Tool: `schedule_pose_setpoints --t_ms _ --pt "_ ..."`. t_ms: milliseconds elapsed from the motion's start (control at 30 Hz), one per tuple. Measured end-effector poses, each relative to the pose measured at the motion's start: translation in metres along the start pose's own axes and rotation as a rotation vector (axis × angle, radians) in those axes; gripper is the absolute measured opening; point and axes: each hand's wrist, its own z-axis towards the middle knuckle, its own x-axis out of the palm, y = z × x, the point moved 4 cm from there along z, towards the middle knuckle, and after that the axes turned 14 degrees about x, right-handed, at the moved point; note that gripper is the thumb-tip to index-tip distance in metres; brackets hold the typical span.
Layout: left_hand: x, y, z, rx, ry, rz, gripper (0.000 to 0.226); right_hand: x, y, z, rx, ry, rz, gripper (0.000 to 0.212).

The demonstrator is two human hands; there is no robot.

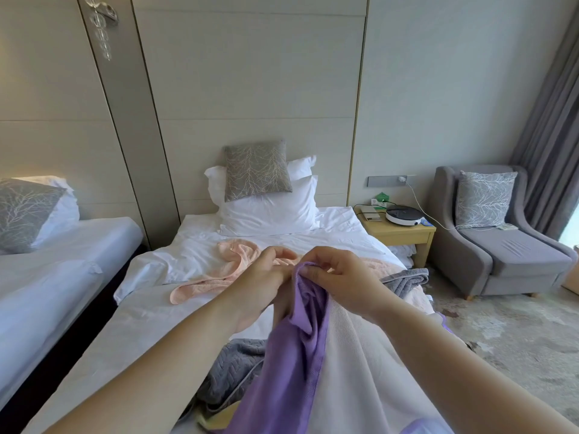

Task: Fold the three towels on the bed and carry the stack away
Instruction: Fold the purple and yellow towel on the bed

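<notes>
A purple towel with a pale inner side (300, 346) hangs lifted above the bed (150, 311). My right hand (338, 277) pinches its top corner. My left hand (266, 277) is right beside it with curled fingers at the same corner; whether it holds the cloth I cannot tell. A pink towel (225, 267) lies crumpled on the white sheet behind my hands. A grey towel (232, 371) lies bunched under the purple one, and more grey cloth (407, 278) shows at the bed's right edge.
White pillows and a grey cushion (257, 170) stand at the headboard. A wooden nightstand (401, 230) with a round white device is to the right, then a grey armchair (501, 239). A second bed (62, 245) is on the left.
</notes>
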Motion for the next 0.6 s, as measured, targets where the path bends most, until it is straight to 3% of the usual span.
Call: schedule_pose_setpoints --t_ms 67,133,200,267,467,600 --pt "0.006 -0.002 -0.004 0.043 0.069 -0.096 0.013 -0.004 -0.003 0.000 0.018 -0.040 0.015 0.014" --pt "0.009 -0.004 -0.006 0.118 0.113 -0.006 0.029 -0.007 -0.007 -0.001 0.031 -0.043 0.070 0.020" --pt "0.007 -0.007 -0.006 0.190 0.063 0.160 0.028 -0.010 -0.011 -0.003 0.035 -0.055 0.087 0.021" --pt "0.003 -0.011 -0.004 0.242 -0.004 0.215 0.012 -0.012 -0.017 -0.005 0.053 -0.085 0.070 0.021" --pt "-0.022 -0.031 -0.004 0.335 -0.159 0.072 0.022 -0.017 -0.053 -0.015 0.155 -0.094 -0.246 0.014" --pt "-0.046 -0.035 -0.005 0.343 -0.234 0.006 0.022 -0.030 -0.062 -0.021 0.179 -0.222 -0.344 0.013"
